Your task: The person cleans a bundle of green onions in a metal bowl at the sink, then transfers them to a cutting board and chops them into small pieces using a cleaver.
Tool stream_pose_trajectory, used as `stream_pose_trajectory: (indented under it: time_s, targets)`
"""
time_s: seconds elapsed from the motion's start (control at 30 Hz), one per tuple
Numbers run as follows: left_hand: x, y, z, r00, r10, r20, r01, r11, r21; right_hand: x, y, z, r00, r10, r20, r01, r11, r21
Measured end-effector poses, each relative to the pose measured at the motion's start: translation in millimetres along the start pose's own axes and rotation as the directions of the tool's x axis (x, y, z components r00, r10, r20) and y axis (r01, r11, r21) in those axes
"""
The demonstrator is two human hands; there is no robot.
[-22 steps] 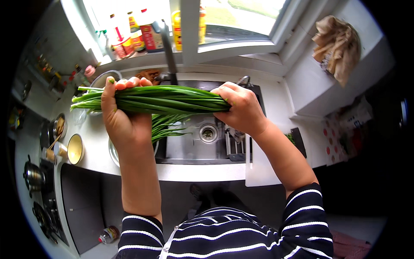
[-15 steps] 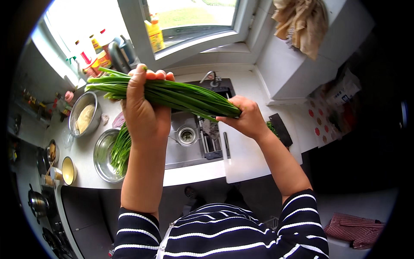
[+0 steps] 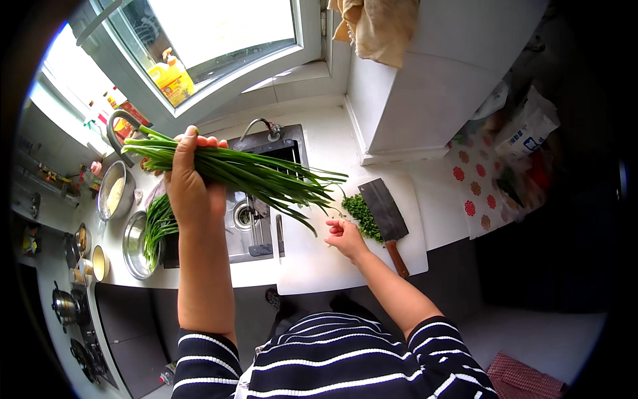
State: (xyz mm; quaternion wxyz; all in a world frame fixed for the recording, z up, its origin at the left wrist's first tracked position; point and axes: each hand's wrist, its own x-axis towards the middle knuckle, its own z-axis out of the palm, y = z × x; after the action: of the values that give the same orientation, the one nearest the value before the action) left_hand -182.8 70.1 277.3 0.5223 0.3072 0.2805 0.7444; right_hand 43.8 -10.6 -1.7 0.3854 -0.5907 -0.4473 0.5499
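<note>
Board (image 3: 312,266), white and rectangular, lies beneath the right hand (image 3: 345,238), fingers half-curled; whether they pinch anything, I cannot tell. The left hand (image 3: 194,189) grips a bundle of long, slender green stalks (image 3: 249,171), tips fanning toward the right hand. Right of that hand lies a dark-bladed, brown-handled cleaver (image 3: 387,214); closer to it, finely chopped greens (image 3: 359,215).

Chives (image 3: 246,173) in the left hand (image 3: 194,183) stretch above a sink (image 3: 236,243) in the tabletop (image 3: 435,219), a window (image 3: 226,26) behind. At right, a cutting board (image 3: 312,266) bears chopped greens (image 3: 357,216), a cleaver (image 3: 384,211) to their right; at left, a bowl of greens (image 3: 133,243) stands before a bowl of dough (image 3: 125,207).
</note>
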Motion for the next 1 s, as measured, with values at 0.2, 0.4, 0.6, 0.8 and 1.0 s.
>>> stream_pose_trajectory:
  time_s: [0.2, 0.4, 0.6, 0.8, 1.0]
  targets:
    - [-27.0, 4.4, 19.7, 0.999, 0.024, -0.035, -0.022, 0.998, 0.053, 0.2, 5.7, -16.9, 0.930, 0.357, 0.084, -0.338, 0.746, 0.573]
    - [-39.2, -7.3, 3.2, 0.998, -0.002, -0.059, 0.004, 0.999, 0.037, 3.2, 26.1, -28.4, 0.978, 0.092, -0.189, -0.051, 0.976, 0.209]
    - [-53.0, -23.0, -10.3, 0.996, -0.065, -0.065, 0.066, 0.998, 0.011, -19.9, 6.3, -45.8, 0.898, -0.142, -0.416, 0.097, 0.987, -0.128]
    - [-65.3, -33.5, -11.3, 0.996, -0.094, -0.005, 0.094, 0.995, 0.019, -50.3, -94.1, -43.6, 0.712, -0.511, -0.481, 0.470, 0.856, -0.215]
    - [-77.4, -50.0, 9.8, 0.954, -0.144, 0.262, 0.159, 0.987, -0.036, -57.2, -189.8, -1.6, 0.605, -0.745, 0.281, 0.796, 0.565, -0.215]
